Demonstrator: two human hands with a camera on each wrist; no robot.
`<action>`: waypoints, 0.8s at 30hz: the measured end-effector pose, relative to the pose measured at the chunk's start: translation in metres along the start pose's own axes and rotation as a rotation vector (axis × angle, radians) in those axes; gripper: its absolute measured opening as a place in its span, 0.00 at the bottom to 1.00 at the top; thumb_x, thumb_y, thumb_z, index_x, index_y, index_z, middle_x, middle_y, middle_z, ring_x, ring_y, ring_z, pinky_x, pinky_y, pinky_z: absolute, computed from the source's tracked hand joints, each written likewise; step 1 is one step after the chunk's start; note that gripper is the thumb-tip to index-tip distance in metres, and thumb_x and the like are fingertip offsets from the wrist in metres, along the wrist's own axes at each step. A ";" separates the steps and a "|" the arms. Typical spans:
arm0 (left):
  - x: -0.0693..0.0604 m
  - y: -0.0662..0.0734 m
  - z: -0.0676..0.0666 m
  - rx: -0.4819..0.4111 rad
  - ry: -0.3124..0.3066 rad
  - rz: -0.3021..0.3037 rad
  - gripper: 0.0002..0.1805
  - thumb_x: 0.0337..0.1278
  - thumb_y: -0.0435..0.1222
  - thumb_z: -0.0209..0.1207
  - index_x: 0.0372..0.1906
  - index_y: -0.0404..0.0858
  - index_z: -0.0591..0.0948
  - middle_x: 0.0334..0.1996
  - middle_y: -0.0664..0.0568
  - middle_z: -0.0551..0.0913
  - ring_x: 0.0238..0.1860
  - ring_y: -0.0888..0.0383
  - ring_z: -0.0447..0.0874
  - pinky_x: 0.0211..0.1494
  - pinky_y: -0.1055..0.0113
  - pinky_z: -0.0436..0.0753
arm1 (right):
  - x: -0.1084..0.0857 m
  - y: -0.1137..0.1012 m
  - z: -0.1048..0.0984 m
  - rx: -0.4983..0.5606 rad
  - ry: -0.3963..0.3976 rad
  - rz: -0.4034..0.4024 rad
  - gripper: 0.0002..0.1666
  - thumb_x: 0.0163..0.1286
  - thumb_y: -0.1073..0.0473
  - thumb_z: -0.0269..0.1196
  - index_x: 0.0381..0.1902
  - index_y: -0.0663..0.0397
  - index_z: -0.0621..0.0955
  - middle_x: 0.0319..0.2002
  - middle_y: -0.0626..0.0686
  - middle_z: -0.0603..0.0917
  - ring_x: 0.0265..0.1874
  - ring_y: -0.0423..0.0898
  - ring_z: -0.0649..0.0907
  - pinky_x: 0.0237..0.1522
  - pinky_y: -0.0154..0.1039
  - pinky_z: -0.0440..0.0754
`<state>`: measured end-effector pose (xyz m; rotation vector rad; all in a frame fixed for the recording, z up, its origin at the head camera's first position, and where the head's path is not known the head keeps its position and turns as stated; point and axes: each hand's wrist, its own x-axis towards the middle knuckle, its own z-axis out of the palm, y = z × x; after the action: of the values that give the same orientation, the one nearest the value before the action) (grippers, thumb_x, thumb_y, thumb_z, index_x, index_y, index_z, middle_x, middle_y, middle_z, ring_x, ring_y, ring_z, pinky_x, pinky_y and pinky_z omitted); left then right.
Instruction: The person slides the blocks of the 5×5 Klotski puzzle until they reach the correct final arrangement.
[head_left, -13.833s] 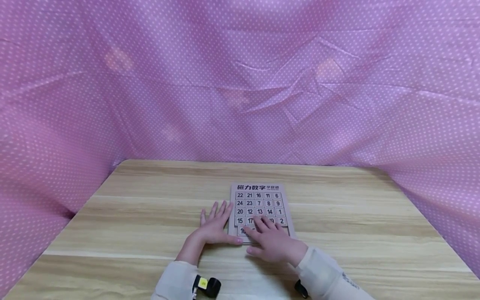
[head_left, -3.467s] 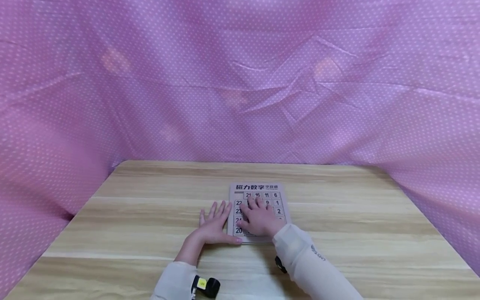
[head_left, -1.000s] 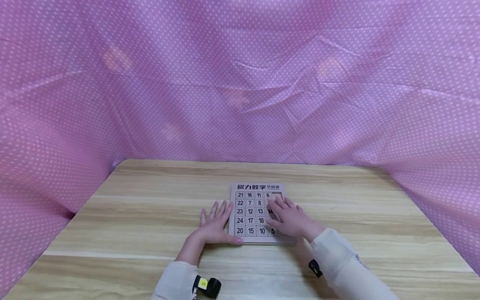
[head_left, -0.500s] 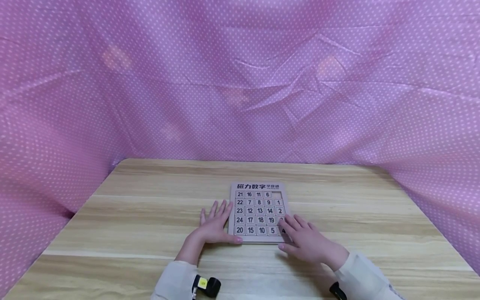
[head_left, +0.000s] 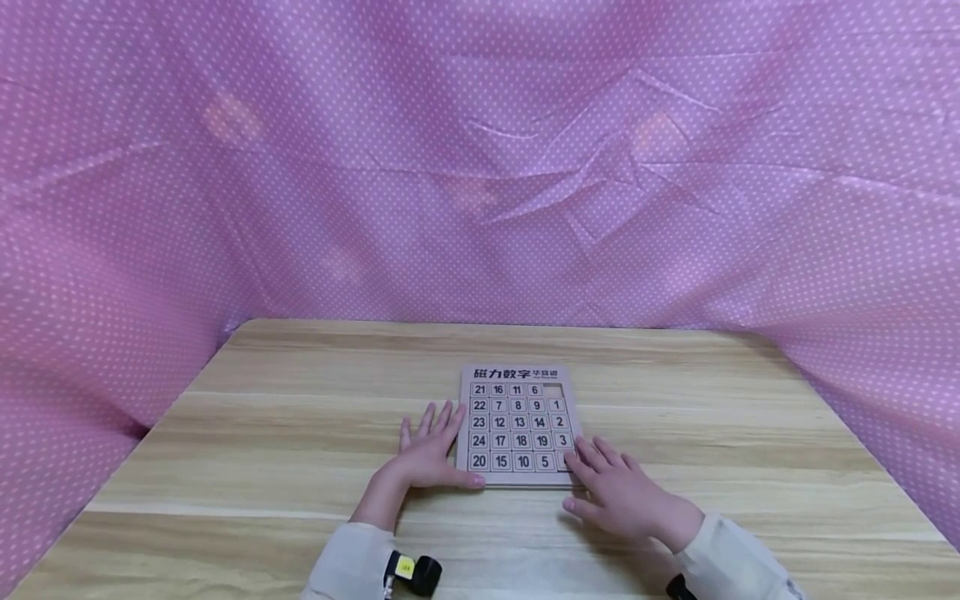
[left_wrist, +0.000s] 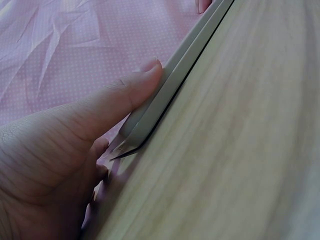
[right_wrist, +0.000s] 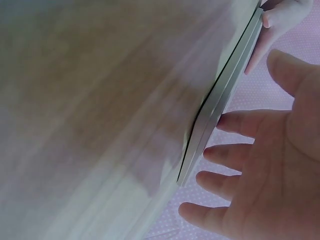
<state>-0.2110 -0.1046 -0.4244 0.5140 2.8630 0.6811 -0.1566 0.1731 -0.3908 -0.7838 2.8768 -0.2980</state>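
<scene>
A number sliding puzzle [head_left: 525,479] lies flat on the table, its grey frame holding rows of numbered tiles; the gap is at the top right corner. My left hand [head_left: 427,460] rests at its left side, fingers spread along the edge and thumb on the lower left corner of the frame. In the left wrist view that thumb [left_wrist: 120,97] presses the frame's edge. My right hand [head_left: 622,492] is at the lower right corner with fingers straight; the index fingertip touches the bottom right tile and partly covers it. The right thumb stands apart from the frame.
The wooden table [head_left: 300,375] spreads around the puzzle on all sides. A pink dotted cloth [head_left: 480,208] hangs behind and beside the table. A small black wrist camera [head_left: 426,575] sits on the left sleeve.
Over the earlier frames the tiles shifted, moving the gap to the top right. In the last second my right hand drew down from the right column to the lower right corner. The left hand stayed.
</scene>
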 end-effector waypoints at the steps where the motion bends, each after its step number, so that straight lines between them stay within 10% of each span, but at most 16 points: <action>1: 0.000 0.000 0.000 0.001 -0.001 -0.001 0.64 0.19 0.68 0.59 0.67 0.44 0.44 0.66 0.45 0.40 0.63 0.45 0.28 0.56 0.44 0.25 | 0.001 0.000 0.000 -0.006 0.003 0.002 0.40 0.60 0.38 0.49 0.61 0.61 0.61 0.63 0.62 0.55 0.60 0.61 0.51 0.52 0.64 0.51; 24: 0.001 0.000 -0.001 -0.009 0.001 0.012 0.64 0.20 0.67 0.60 0.67 0.43 0.45 0.66 0.44 0.41 0.63 0.44 0.29 0.56 0.44 0.25 | 0.021 0.007 -0.002 -0.012 0.025 0.027 0.39 0.60 0.40 0.50 0.61 0.61 0.62 0.62 0.65 0.55 0.59 0.64 0.51 0.51 0.65 0.51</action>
<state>-0.2119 -0.1050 -0.4237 0.5300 2.8586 0.6967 -0.1788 0.1684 -0.3919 -0.7473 2.9129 -0.2895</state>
